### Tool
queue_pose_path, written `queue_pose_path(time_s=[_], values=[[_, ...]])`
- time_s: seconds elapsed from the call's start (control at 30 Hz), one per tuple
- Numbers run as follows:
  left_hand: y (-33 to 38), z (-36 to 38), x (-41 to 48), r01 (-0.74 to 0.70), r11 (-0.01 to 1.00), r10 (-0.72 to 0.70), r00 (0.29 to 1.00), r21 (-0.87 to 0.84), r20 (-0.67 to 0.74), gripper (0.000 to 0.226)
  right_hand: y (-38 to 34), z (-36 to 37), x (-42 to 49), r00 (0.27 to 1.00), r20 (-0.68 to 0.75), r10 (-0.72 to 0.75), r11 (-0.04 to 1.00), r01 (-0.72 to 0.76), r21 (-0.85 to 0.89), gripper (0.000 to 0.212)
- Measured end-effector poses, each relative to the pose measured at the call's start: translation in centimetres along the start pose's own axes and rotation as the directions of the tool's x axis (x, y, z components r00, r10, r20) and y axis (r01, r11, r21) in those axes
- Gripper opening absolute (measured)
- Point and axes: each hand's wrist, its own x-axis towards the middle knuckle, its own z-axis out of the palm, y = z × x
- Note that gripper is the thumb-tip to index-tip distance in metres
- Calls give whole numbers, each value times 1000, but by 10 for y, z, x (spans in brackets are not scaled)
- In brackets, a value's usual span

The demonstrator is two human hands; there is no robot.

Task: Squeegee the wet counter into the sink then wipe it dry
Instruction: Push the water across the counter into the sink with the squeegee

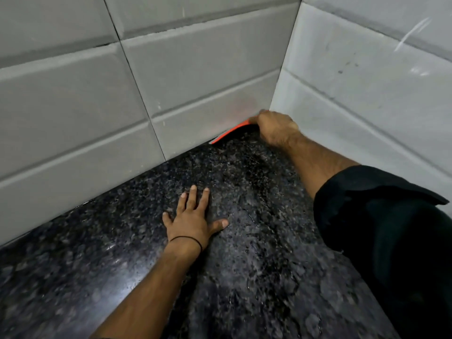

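I see a black speckled stone desk [244, 253] running into a corner of grey tiled walls [195, 69]. Its surface glistens with a film of water, streaked and beaded most thickly down the middle and toward 5 o'clock.

My right hand [276, 128] reaches out to the far corner, at about 1 o'clock from the middle of the view. Its grip is clenched on the squeegee [230, 134], fingers curled over the top end so the handle is hidden. What I can see of the squeegee is an orange strip with a dark underside, lying low along the line where the back wall meets the desk, running from the hand toward 8 o'clock. Its edge looks to be touching the stone, though I cannot tell this for sure. A faint orange glow shows on the tile just above it.

My left hand [193, 218] lies flat on the desk near the middle of the view, toward 7 o'clock from the right hand and well apart from it. Its grip is released, fingers spread and pointing toward 12 o'clock, palm pressed on the wet stone. A thin black band [188, 241] circles that wrist.

A dark sleeve [381, 228] covers my right upper arm at 4 o'clock.

I can read no writing, brand or label anywhere. Pale scratches mark the right wall tile near 2 o'clock.
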Motion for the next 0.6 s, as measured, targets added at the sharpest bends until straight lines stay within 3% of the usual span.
queue_pose_path(time_s=[0.2, 0.4, 0.6], values=[[0, 0, 12, 3, 1000, -3, 1000, 20, 0, 95, 9, 13, 19, 988, 115, 105, 989, -116, 95, 49], [-2, -4, 22, 24, 1000, -25, 999, 8, 24, 96, -1, -6, 15, 973, 223, 65, 997, -73, 28, 35], [-9, -17, 25, 51, 999, -50, 998, -17, 24, 97, 19, -7, -71, 941, 336, 38, 999, -27, -38, 39]])
